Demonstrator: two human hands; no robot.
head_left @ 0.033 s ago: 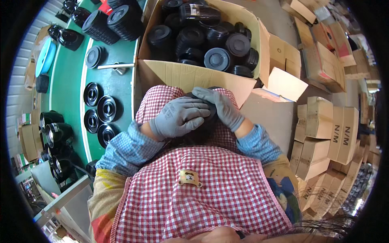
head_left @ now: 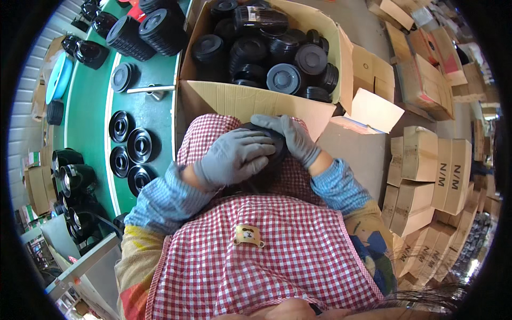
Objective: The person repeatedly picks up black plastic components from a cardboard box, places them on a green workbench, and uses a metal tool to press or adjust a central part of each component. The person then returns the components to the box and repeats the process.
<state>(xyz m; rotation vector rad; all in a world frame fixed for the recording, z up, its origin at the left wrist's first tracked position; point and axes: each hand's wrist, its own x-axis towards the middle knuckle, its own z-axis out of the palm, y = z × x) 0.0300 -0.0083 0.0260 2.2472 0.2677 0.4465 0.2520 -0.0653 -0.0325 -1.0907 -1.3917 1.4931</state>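
Note:
Over my lap, a dark round part (head_left: 280, 147), seemingly a black plastic lid or disc, is held between both grey-gloved hands. My left hand (head_left: 234, 159) lies across its near left side, fingers bent over the face. My right hand (head_left: 295, 140) curls over the far right edge, its fingers reaching across the top. The gloves cover much of the part, and its underside is hidden. Beneath it spreads the red-and-white checked apron (head_left: 256, 272) on my knees.
Directly ahead, an open cardboard box (head_left: 256, 98) holds many black round lids and stacks. On the left, a green workbench (head_left: 88, 122) carries black ring-shaped parts (head_left: 142, 145), lid stacks (head_left: 162, 32) and a metal tool with a bar (head_left: 154, 92). Cardboard cartons (head_left: 418, 154) stand at right.
Both hands have shifted slightly on the dark round part, and a little more of its surface shows between them. The surroundings look the same.

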